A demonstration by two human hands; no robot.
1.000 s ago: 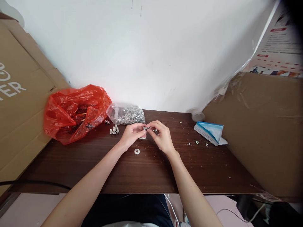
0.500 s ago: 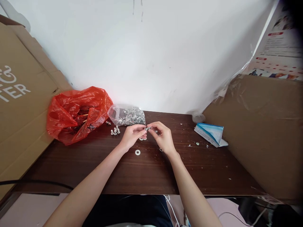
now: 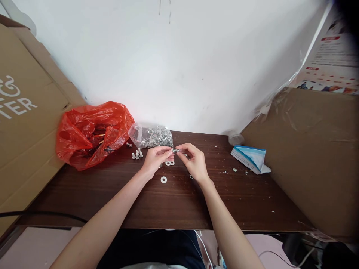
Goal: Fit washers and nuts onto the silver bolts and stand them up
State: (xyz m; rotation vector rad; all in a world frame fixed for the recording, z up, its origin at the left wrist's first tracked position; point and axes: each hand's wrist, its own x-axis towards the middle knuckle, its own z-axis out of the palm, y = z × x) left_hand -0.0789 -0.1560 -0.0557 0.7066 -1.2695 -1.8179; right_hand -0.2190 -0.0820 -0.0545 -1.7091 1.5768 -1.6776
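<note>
My left hand [image 3: 155, 159] and my right hand [image 3: 194, 160] meet above the dark wooden table [image 3: 168, 201], both pinching one small metal bolt [image 3: 175, 151] between their fingertips. Loose washers lie on the table just under the hands: a pair [image 3: 168, 163] and a single washer [image 3: 163, 179] nearer to me. A small nut [image 3: 191, 176] rests by my right wrist. A few white bolts [image 3: 137, 154] stand upright left of my left hand.
A clear bag of metal hardware [image 3: 151, 135] and a red plastic bag [image 3: 89, 132] sit at the back left. A blue-white packet [image 3: 251, 157] lies at the right. Cardboard panels [image 3: 308, 149] flank both sides. A black cable [image 3: 42, 215] crosses the left front edge.
My fingers shifted slightly on the bolt; the hands stay together in the same place. The camera view moved a little.
</note>
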